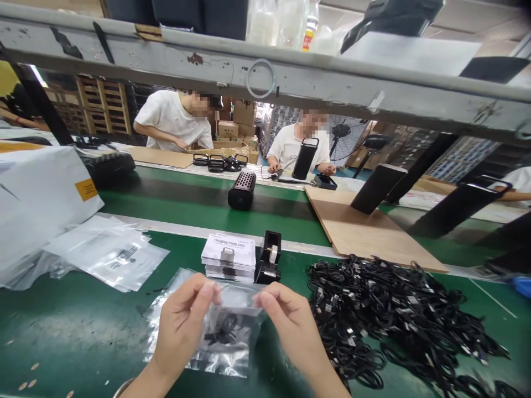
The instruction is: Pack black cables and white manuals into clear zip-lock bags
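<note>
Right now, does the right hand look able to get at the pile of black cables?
Probably yes: the pile of black cables lies beside the right hand, with nothing seen between them. That hand pinches the clear bag, though, so it would likely need to let go first.

Black cable inside the clear bag showed only dimly through plastic; its ends were indistinct. Left hand and right hand covered parts of the bag; both forearms were cropped by the lower edge. Fine print on the white bags was too small to read. Cable heap ran out of frame below. Blue item, cut off at right, could not be identified.
</note>
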The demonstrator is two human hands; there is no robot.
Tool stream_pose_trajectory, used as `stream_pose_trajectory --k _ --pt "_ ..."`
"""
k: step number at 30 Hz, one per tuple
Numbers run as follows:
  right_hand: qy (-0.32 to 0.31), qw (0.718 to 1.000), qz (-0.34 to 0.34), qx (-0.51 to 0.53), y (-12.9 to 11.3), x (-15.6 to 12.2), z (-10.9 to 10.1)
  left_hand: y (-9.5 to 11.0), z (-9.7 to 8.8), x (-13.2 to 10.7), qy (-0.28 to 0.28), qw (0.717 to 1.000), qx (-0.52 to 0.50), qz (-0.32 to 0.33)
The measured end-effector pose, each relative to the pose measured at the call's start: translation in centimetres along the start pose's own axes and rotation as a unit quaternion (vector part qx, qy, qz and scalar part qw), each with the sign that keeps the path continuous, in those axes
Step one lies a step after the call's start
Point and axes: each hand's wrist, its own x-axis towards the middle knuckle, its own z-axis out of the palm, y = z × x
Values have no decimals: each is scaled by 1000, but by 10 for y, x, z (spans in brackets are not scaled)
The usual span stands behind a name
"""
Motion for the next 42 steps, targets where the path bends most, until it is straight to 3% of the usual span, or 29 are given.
stream_pose_trajectory --k 3,8,13,16,20,24,26,28,30,33,38,42 --pt "-11 1000 9 14 -1 -1 1 -9 -3 -1 -15 1000 -20 -8" --pt "5 999 28 24 1 -1 2 -24 -4 -1 -141 987 -34 -62" --pt "-3 999 47 -4 11 0 -1 -26 -3 3 -165 982 12 -88" --pt "5 1000 28 -8 15 2 -3 -29 -7 5 -167 980 -4 -106" --pt "-11 999 -25 -15 20 4 -7 -36 -14 8 -222 966 -59 -116" --pt "-28 992 -91 -83 28 2 -10 -39 -12 5 -207 940 -152 -223" --pt "-40 986 -115 -112 31 0 -10 -39 -7 2 -202 936 -147 -247" --pt "-12 985 -119 -127 31 1 -11 -41 -1 -1 -212 943 -96 -239" --pt "78 983 -77 -148 31 6 -13 -44 3 -2 -207 949 -52 -232" --pt "186 967 45 -168 31 23 -20 -50 4 -4 -179 958 -34 -219" --pt "163 974 122 -98 39 50 -22 -53 6 -7 -144 971 -31 -186" --pt "179 975 128 -26 43 43 -4 -54 8 -6 -120 977 -23 -173"
